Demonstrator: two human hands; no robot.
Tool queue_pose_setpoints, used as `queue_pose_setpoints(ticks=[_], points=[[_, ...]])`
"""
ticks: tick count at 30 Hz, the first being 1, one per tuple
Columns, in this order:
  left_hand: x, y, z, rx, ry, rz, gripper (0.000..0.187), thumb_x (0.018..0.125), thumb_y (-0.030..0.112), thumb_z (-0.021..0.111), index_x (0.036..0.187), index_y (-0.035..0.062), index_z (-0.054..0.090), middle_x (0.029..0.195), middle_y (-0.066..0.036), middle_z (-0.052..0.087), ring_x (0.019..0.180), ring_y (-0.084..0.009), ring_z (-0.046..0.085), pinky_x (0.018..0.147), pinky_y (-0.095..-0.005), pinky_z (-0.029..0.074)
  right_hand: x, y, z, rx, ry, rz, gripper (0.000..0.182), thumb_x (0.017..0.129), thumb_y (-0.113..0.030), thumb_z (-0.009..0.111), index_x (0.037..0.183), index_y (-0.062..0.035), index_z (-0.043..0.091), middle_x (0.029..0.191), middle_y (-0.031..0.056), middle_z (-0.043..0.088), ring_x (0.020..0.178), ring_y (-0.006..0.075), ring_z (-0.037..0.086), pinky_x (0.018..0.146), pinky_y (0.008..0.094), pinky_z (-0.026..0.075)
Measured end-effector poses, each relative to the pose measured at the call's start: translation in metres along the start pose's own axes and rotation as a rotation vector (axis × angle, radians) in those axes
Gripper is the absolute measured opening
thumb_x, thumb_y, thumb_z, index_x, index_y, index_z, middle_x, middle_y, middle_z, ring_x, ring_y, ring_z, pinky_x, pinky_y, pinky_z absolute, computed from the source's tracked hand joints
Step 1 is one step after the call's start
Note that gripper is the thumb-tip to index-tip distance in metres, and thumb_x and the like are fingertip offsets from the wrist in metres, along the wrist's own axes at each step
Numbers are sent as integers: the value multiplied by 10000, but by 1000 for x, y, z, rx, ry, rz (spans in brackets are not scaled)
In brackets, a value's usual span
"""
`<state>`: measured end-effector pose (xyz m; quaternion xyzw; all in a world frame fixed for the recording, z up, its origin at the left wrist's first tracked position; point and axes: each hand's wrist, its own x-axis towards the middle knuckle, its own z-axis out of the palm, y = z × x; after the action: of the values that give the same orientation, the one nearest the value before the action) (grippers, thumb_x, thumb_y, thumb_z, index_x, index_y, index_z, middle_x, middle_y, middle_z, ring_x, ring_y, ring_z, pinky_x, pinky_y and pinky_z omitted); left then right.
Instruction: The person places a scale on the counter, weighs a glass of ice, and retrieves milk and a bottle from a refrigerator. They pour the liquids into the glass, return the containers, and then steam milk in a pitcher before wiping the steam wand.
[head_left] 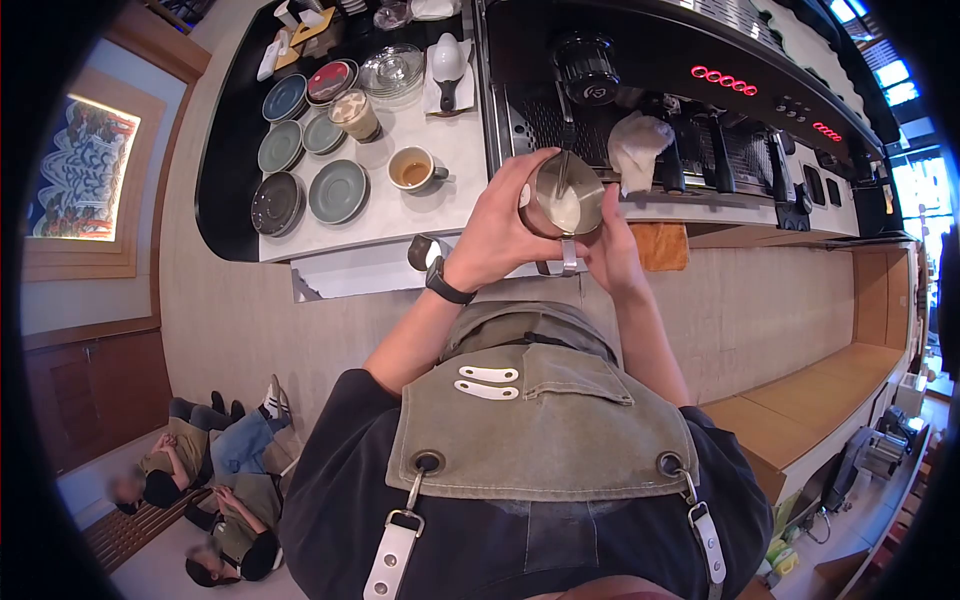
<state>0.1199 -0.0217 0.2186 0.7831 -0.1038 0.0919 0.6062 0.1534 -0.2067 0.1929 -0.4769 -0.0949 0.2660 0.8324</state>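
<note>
Both my hands are around a steel milk pitcher (585, 200) at the front of the espresso machine (640, 50). My left hand (505, 228), with a dark watch on its wrist, is wrapped about the pitcher's left side. On the right side, my right hand (618, 252) presses against it near the handle. Pale milk shows inside, and a thin metal steam wand (564, 168) reaches over the rim into it. To the left, a cup (411, 170) with brown coffee stands on the counter. A white cloth (640, 145) hangs just right of the pitcher.
Several saucers (338, 192) and a glass (355, 115) with a layered drink stand left on the counter. A spoon-like white tool (448, 75) lies behind them. Portafilter handles (720, 155) jut out at right. An orange cloth (662, 246) hangs below. Two people sit at lower left.
</note>
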Motion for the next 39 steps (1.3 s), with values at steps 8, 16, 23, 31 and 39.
queue_pose_setpoints(ticks=[8,16,23,31,39], points=[[-1,-7,3,-76,10,-27,1026,577,258,959,1468,41,496,1372,-174,584,1267,-338,583,1080,-419,471,-2,5,-3,34,-9,56,719,1093,-606,322,1588,-84,327,1544,95,474,1434,234,459,1173,408,378],[-2,-6,-1,-21,-34,-32,1082,606,192,982,1525,36,433,1387,-113,587,1286,-209,570,1095,-355,463,-2,9,-7,46,-20,57,703,1099,-596,312,1580,-85,337,1539,91,480,1433,229,461,1174,412,380],[-2,-11,-1,-27,-40,-22,1082,610,201,984,1525,30,433,1379,-117,596,1270,-206,578,1090,-349,462,-3,9,-8,23,-11,48,713,1095,-604,314,1581,-83,346,1538,92,489,1424,226,478,1169,407,386],[-5,-8,2,-108,-20,-72,997,579,191,866,1488,48,482,1383,-170,582,1277,-340,565,1098,-408,454,-5,5,-3,5,3,72,736,1083,-625,332,1579,-82,352,1534,94,498,1414,229,491,1160,406,394],[-5,-12,0,-23,-42,-21,1053,619,187,964,1520,40,441,1384,-114,589,1259,-201,579,1075,-345,473,-6,8,-4,24,18,87,723,1089,-613,330,1581,-83,350,1546,88,484,1432,232,467,1168,416,384]])
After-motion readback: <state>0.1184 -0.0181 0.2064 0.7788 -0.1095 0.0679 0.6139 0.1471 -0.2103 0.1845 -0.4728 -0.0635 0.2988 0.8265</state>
